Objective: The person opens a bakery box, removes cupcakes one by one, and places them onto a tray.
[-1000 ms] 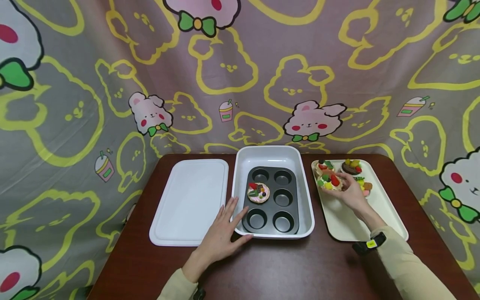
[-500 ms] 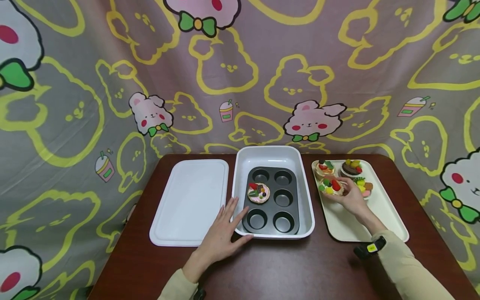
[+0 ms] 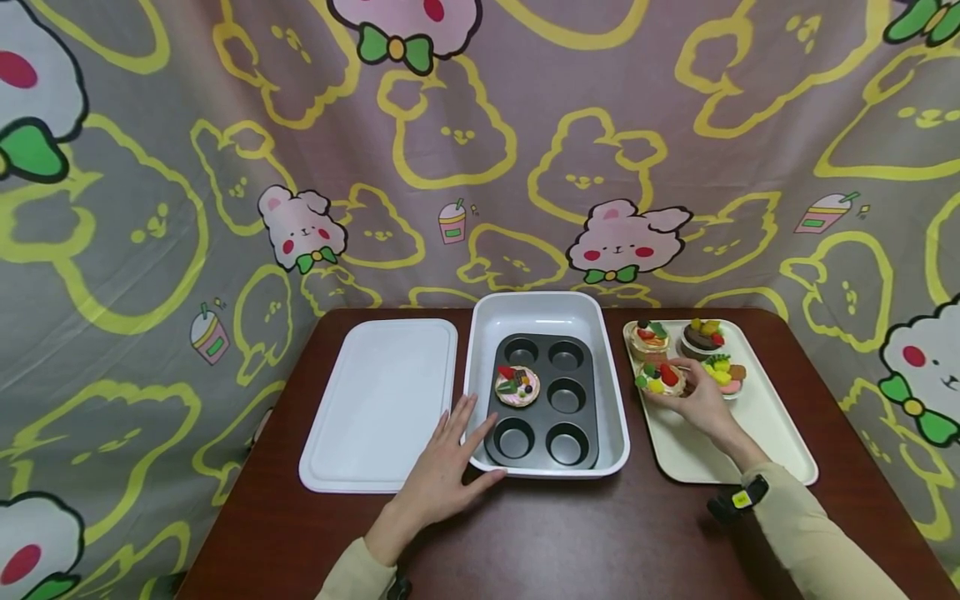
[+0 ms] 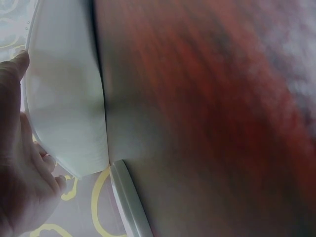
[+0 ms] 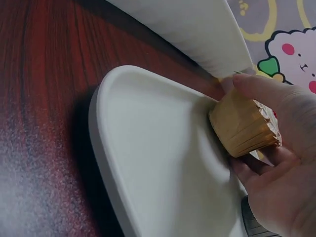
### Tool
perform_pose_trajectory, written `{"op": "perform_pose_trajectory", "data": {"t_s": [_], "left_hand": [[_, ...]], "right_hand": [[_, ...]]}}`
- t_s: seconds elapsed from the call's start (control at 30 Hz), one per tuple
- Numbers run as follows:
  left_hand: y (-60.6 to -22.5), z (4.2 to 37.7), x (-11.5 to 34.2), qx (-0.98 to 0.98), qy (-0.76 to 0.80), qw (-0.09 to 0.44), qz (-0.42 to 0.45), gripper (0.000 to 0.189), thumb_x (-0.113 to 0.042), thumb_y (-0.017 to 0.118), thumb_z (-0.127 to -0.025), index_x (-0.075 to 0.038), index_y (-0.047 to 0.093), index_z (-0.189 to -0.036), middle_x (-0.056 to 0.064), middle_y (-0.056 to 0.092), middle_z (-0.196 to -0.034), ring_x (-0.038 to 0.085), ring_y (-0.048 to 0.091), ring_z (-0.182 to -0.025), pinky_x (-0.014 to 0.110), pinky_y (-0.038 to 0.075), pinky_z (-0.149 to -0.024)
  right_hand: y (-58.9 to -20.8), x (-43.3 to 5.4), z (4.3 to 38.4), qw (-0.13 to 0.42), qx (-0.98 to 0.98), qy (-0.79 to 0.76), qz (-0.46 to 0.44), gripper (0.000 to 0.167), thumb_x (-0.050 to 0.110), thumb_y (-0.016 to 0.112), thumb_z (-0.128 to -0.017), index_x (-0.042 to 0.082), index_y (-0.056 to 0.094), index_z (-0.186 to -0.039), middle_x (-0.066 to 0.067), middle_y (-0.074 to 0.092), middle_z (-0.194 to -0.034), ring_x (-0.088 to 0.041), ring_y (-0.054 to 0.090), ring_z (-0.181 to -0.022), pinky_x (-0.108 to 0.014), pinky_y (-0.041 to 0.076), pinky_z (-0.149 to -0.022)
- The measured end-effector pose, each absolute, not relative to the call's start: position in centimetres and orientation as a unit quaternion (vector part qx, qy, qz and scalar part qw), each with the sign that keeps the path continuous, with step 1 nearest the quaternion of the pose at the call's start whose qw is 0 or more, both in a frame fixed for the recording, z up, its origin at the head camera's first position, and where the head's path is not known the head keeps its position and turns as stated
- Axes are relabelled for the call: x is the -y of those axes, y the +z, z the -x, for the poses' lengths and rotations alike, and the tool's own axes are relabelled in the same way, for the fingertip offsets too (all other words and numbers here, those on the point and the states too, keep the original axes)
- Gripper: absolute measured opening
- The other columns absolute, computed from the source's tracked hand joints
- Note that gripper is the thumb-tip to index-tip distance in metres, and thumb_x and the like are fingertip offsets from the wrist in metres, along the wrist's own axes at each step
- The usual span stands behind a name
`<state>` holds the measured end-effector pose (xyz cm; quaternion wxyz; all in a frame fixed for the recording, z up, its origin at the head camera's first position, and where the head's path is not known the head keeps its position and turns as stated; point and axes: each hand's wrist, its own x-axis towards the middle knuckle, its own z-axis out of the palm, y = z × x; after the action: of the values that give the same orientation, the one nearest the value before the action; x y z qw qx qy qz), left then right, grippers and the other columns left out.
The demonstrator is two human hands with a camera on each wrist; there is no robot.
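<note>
My right hand [image 3: 708, 404] grips a cupcake [image 3: 662, 380] topped with a strawberry and green and yellow pieces, at the left side of the cream tray [image 3: 720, 462]. Thumb and fingers lie on either side of its brown pleated paper cup [image 5: 242, 123] in the right wrist view. My left hand [image 3: 442, 467], fingers straight and spread, rests on the near left corner of a white tub [image 3: 536, 312]. Inside the tub lies a dark muffin tin [image 3: 540, 419]. One pink-topped cupcake [image 3: 517, 386] sits in the tin's middle left cup; the other cups hold nothing.
Behind my right hand on the tray are a cupcake with red and green topping [image 3: 649, 335], a chocolate one [image 3: 702, 336] and a yellow-and-pink one [image 3: 726, 375]. A flat white lid [image 3: 382, 408] lies left of the tub. A patterned cloth [image 3: 480, 167] hangs behind the table.
My right hand has shifted slightly toward me with the cupcake, baring more of the back left cupcake. The left hand stays where it was.
</note>
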<state>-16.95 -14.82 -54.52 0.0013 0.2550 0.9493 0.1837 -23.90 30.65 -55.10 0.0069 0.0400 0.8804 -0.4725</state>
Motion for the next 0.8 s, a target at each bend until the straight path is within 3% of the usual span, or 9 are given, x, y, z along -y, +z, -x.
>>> {"op": "perform_pose_trajectory", "data": {"t_s": [0.13,0.3,0.37,0.5,0.6,0.67,0.73,0.8], "left_hand": [[-54.5,17.0,14.8,-0.949,0.183,0.001,-0.255,0.085,-0.069,0.061,-0.103,-0.028,0.037,-0.173,0.013,0.018,-0.186,0.029,0.014,-0.175,0.058,0.021,-0.141],[-54.6,17.0,14.8,-0.949,0.184,-0.002,-0.256,0.085,-0.069,0.061,-0.103,-0.028,0.037,-0.173,0.014,0.019,-0.186,0.029,0.015,-0.175,0.058,0.021,-0.141],[-54.6,17.0,14.8,-0.949,0.184,-0.002,-0.256,0.085,-0.069,0.061,-0.103,-0.028,0.037,-0.173,0.014,0.019,-0.186,0.029,0.014,-0.175,0.058,0.021,-0.141],[-54.6,17.0,14.9,-0.949,0.182,-0.005,-0.258,0.085,-0.068,0.061,-0.103,-0.028,0.037,-0.173,0.014,0.019,-0.186,0.029,0.014,-0.175,0.058,0.021,-0.141],[-54.6,17.0,14.9,-0.949,0.18,-0.004,-0.258,0.085,-0.069,0.061,-0.103,-0.028,0.037,-0.173,0.013,0.019,-0.186,0.029,0.014,-0.175,0.058,0.021,-0.141],[-54.6,17.0,14.9,-0.949,0.18,-0.002,-0.257,0.085,-0.069,0.061,-0.103,-0.029,0.037,-0.173,0.013,0.019,-0.186,0.029,0.015,-0.175,0.058,0.021,-0.141],[-54.6,17.0,14.9,-0.95,0.18,-0.002,-0.257,0.085,-0.069,0.06,-0.103,-0.029,0.036,-0.173,0.013,0.019,-0.186,0.029,0.015,-0.175,0.058,0.021,-0.141],[-54.6,17.0,14.9,-0.95,0.18,-0.002,-0.257,0.085,-0.069,0.061,-0.103,-0.029,0.036,-0.173,0.013,0.019,-0.186,0.029,0.015,-0.175,0.058,0.021,-0.141]], "right_hand": [[-55.3,-30.7,23.8,0.008,-0.881,-0.471,-0.038,0.085,0.025,0.088,-0.095,-0.004,0.04,-0.159,-0.035,0.058,-0.15,0.006,0.054,-0.105,-0.008,0.044,-0.084],[-55.7,-31.0,23.7,0.007,-0.879,-0.476,-0.033,0.084,0.023,0.086,-0.097,-0.003,0.039,-0.162,-0.031,0.048,-0.161,-0.023,0.055,-0.133,-0.009,0.04,-0.089],[-55.8,-31.1,23.6,0.0,-0.879,-0.475,-0.024,0.082,0.023,0.086,-0.098,-0.002,0.041,-0.162,-0.03,0.048,-0.163,-0.023,0.054,-0.135,-0.007,0.039,-0.09],[-56.3,-31.2,23.5,-0.032,-0.895,-0.444,0.002,0.078,0.027,0.085,-0.099,0.002,0.046,-0.162,-0.027,0.055,-0.157,-0.013,0.055,-0.122,-0.006,0.04,-0.087],[-56.6,-31.2,23.4,-0.053,-0.914,-0.402,0.02,0.077,0.032,0.081,-0.102,0.001,0.045,-0.163,-0.03,0.056,-0.155,-0.028,0.06,-0.125,-0.026,0.052,-0.097],[-56.7,-31.1,23.2,-0.054,-0.925,-0.376,0.03,0.079,0.037,0.077,-0.105,0.0,0.041,-0.165,-0.035,0.052,-0.158,-0.045,0.058,-0.135,-0.049,0.054,-0.11],[-56.8,-31.0,23.0,-0.048,-0.93,-0.361,0.04,0.082,0.039,0.072,-0.108,-0.002,0.035,-0.168,-0.039,0.045,-0.163,-0.057,0.047,-0.149,-0.071,0.043,-0.119],[-56.9,-30.9,22.9,-0.041,-0.934,-0.351,0.048,0.083,0.041,0.069,-0.109,-0.002,0.03,-0.169,-0.04,0.039,-0.166,-0.062,0.038,-0.153,-0.08,0.034,-0.122]]}}
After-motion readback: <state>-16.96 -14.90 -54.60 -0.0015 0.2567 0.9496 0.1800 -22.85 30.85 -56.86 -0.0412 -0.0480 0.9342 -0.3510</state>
